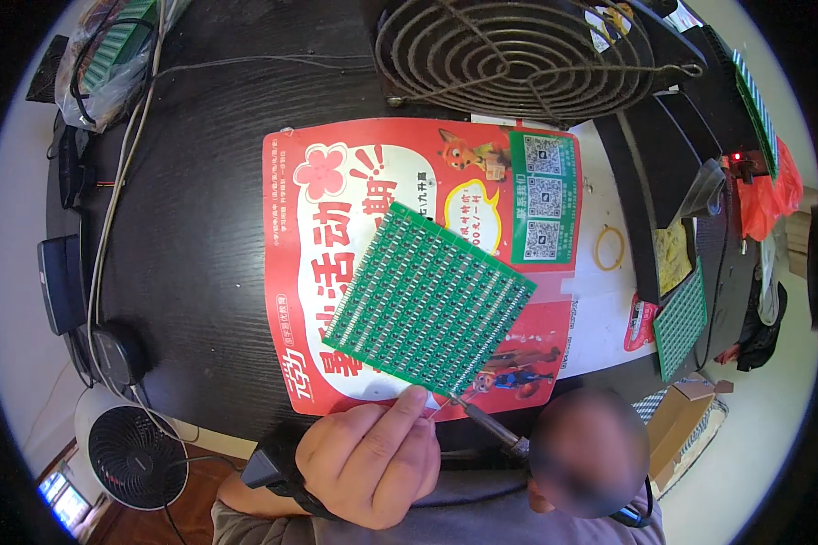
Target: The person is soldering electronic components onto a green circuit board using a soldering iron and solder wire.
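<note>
Left hand [370,465], at six o'clock, pinches the near edge of a green circuit panel [430,300] between thumb and fingers, holding it tilted above a red printed poster [291,272] on the dark table [200,209]. A soldering iron [486,425] meets the panel's lower corner from five o'clock; the right hand is hidden behind a blur, its grip cannot be told. Good practice here likely means steadying the panel and touching the tip briefly to one pad. A wire fan guard [518,50] sits at twelve o'clock.
</note>
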Demonstrator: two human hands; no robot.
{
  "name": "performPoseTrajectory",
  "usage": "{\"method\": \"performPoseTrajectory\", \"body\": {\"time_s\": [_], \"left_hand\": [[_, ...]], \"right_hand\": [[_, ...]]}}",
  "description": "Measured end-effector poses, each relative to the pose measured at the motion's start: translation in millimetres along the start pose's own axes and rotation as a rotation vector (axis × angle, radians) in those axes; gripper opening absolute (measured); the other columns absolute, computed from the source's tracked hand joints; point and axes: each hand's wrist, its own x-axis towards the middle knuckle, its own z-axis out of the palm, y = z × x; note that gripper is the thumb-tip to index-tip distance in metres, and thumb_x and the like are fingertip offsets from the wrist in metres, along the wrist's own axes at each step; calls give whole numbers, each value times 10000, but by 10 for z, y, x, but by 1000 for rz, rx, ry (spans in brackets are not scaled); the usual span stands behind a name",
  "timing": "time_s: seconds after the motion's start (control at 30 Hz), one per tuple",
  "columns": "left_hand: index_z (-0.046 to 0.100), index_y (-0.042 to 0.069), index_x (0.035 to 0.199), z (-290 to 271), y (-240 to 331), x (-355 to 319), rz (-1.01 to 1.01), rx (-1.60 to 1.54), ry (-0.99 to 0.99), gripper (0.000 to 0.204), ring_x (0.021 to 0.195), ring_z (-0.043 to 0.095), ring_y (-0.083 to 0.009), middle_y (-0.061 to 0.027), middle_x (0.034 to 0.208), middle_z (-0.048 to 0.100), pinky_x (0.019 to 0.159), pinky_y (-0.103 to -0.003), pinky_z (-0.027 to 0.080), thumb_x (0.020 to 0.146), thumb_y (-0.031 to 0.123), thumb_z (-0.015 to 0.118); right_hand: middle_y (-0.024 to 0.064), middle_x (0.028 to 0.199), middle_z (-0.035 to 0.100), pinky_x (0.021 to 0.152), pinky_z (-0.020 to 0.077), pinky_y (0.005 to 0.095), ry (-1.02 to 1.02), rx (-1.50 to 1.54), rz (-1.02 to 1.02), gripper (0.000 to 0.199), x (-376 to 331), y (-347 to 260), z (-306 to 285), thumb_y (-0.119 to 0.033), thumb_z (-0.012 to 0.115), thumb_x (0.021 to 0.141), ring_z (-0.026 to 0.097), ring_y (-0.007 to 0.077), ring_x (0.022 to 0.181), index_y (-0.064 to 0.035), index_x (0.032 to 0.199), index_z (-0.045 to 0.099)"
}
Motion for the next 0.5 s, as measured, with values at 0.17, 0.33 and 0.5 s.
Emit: {"method": "performPoseTrajectory", "body": {"time_s": [0.17, 0.33, 0.5], "left_hand": [[583, 16, 711, 8, -14, 1, 8, 3, -8, 137, 539, 594, -201, -158, 805, 696, 460, -279, 453, 612, 2, 678], [584, 17, 704, 11, -11, -10, 1, 8, 12, 147, 532, 589, -202, -157, 800, 696, 454, -276, 445, 591, 0, 677], [618, 24, 707, 30, -14, -22, 16, 47, 38, 77, 580, 573, -158, -123, 837, 714, 491, -240, 441, 657, 74, 648]], "right_hand": [[76, 588, 553, 395, 442, 292, -10, -13, -3, 299, -4, 13, 0, -150, 772, 689, 537, 197, 451, 27, 825, 573], [77, 593, 557, 402, 446, 301, 23, 18, -16, 306, -48, 30, -1, -163, 772, 693, 541, 202, 462, 28, 832, 577], [82, 626, 568, 412, 453, 310, 30, 12, 44, 326, -55, -24, -66, -178, 775, 693, 550, 211, 486, 29, 853, 580]]}}
